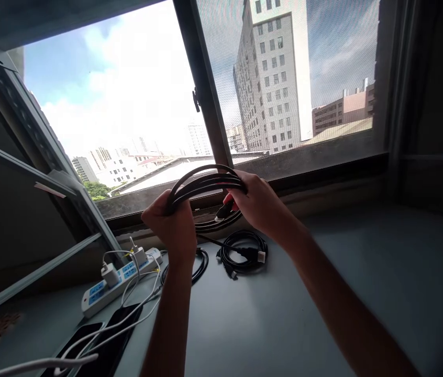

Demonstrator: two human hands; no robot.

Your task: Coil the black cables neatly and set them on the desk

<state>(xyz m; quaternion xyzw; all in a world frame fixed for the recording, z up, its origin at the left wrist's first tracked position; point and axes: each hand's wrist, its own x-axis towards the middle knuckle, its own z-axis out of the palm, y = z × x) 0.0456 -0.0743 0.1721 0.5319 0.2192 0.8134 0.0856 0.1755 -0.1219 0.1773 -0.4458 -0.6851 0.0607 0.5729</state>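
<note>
Gripping looped black cable (209,183) above grey tabletop (245,324), before window (201,104).

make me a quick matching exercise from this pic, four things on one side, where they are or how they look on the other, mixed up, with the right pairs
1. cable loops
2. power strip
3. dark flat devices
4. tall building

A. crossed by white cables
B. outside the window
C. between the left hand and right hand
D. white with blue socket areas

Pairs: 1-C, 2-D, 3-A, 4-B
</note>
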